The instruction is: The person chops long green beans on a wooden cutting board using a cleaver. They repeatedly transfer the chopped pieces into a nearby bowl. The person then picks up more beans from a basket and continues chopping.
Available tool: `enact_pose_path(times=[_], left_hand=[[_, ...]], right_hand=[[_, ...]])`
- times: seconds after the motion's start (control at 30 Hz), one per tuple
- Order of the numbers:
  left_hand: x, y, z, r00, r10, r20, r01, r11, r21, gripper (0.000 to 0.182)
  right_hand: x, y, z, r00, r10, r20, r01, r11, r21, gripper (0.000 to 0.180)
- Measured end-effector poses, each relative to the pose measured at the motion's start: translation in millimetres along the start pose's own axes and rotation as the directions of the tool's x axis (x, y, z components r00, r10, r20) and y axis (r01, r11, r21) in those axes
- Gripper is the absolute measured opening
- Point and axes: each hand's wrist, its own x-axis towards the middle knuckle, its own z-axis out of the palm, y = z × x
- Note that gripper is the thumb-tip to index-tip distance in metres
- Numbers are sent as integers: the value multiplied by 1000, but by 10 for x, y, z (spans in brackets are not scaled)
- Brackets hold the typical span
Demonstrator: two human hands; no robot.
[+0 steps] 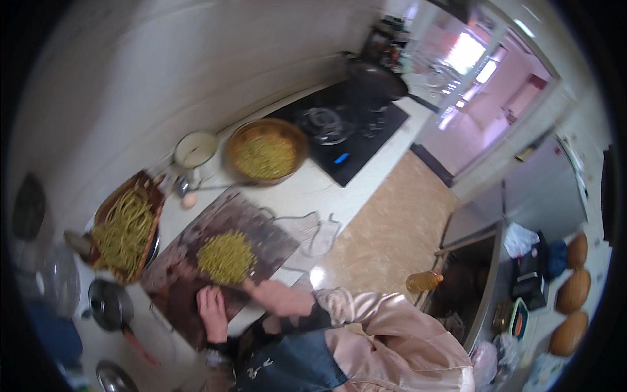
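Observation:
A dark rectangular cutting board (176,267) lies on the counter in front of me. On it sits a heap of chopped yellow-green long beans (226,257). My right hand (281,298) grips a kitchen knife (234,286), whose blade is low at the near side of the heap and mostly hard to make out. Beside the blade, the curled fingers of my left hand (212,311) press down on the board, with a bit of green showing at their tips. Left of the board, a brown basket (157,206) holds uncut long beans (122,230).
Beyond the board stand a brown bowl (299,134) of chopped beans, an enamel mug (196,149), a ladle (181,185) and an egg (189,200). A cloth (313,235) lies right of the board. A small pan (111,305) is at left; a wok (377,81) sits on the black hob (338,169).

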Motion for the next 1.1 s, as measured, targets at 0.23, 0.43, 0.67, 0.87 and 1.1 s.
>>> enact_pose_path(times=[0.23, 0.43, 0.67, 0.87, 1.1], left_hand=[[-36, 15, -93, 994, 90, -61, -85, 994, 72, 13], [-37, -1, -101, 995, 50, -89, -44, 997, 67, 12], [-25, 18, -85, 997, 2, -78, 3, 998, 67, 17], [-38, -3, -77, 994, 77, -73, -68, 991, 119, 18], [-41, -26, -41, 989, 116, -90, -100, 982, 161, 15]], right_hand=[[-9, 34, 9, 991, 130, 19, -131, 988, 83, 36], [-35, 78, 78, 998, 61, -30, -61, 998, 20, 36], [-32, 51, 82, 997, 68, -45, -70, 997, -34, 33], [-28, 33, 58, 997, -21, -72, 15, 997, -74, 34], [-78, -53, -55, 996, -25, -88, 21, 999, -46, 24]])
